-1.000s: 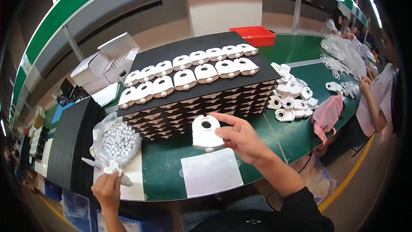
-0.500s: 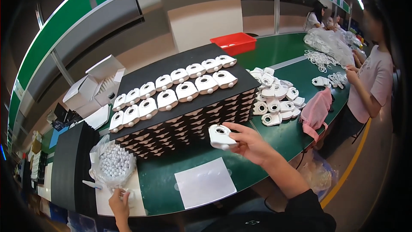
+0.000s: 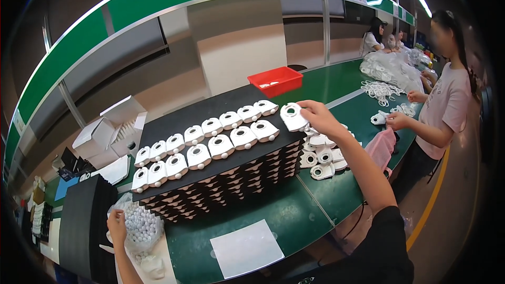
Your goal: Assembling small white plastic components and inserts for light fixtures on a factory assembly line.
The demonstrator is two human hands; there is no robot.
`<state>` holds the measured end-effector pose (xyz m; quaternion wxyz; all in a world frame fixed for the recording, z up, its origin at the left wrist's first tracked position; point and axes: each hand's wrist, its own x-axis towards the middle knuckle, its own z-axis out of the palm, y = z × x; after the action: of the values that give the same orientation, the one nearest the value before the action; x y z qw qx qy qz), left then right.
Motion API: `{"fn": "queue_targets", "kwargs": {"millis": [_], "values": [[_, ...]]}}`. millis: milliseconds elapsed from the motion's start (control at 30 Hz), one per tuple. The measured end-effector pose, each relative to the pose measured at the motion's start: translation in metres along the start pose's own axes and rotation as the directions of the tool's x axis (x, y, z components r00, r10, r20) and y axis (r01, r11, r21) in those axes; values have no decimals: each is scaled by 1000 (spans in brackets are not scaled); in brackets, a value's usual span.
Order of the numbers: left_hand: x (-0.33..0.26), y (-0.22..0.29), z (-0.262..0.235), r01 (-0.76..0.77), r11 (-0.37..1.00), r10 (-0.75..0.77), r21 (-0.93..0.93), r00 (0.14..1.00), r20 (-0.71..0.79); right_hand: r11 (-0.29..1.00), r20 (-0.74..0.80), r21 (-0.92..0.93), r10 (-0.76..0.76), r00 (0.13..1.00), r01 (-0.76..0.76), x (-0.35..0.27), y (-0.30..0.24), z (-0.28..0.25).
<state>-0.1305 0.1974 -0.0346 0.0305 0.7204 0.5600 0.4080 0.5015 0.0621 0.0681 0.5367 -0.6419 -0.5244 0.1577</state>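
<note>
At the right end of the black foam stack (image 3: 268,165), my right hand (image 3: 320,118) grips a white plastic housing (image 3: 292,120) with a round hole. Two rows of similar white housings (image 3: 220,146) lie on the top black sheet, several with a small white ball at the lower edge. At the lower left, my left hand (image 3: 117,227) is at the left edge of a clear plastic bag of white balls (image 3: 142,226). Its fingers are slightly bent and apart, with no held thing visible.
Loose white housings (image 3: 322,159) are heaped right of the stack, near a pink mesh bag (image 3: 380,150). A red bin (image 3: 276,80) stands behind. White paper (image 3: 247,249) lies in front; black sheets (image 3: 87,226) stand at left. A co-worker (image 3: 447,100) works at the right.
My right hand has carried the housing up and away to the right end of the black sheet. My left hand has moved up from below the bag to its left edge.
</note>
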Motion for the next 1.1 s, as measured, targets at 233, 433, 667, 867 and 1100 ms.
{"fn": "queue_targets", "kwargs": {"millis": [233, 433, 667, 867, 1100], "values": [[0, -30, 37, -72, 986, 50, 148, 988, 146, 956, 133, -293, 48, 990, -7, 33, -3, 22], [-5, -9, 28, -37, 976, 3, 213, 988, 157, 924, 183, -374, -7, 983, 77, 19, -17, 8], [-5, -2, 2, -60, 954, -23, 295, 963, 269, 809, 409, -362, -308, 859, 463, 3, -10, 1], [-11, 20, -15, -125, 970, 72, 208, 967, 245, 811, 373, -356, -332, 866, 464, 1, -3, 10], [-13, 68, -38, -222, 960, 180, 169, 955, 235, 696, 369, -397, -476, 798, 598, 4, -4, 16]]}}
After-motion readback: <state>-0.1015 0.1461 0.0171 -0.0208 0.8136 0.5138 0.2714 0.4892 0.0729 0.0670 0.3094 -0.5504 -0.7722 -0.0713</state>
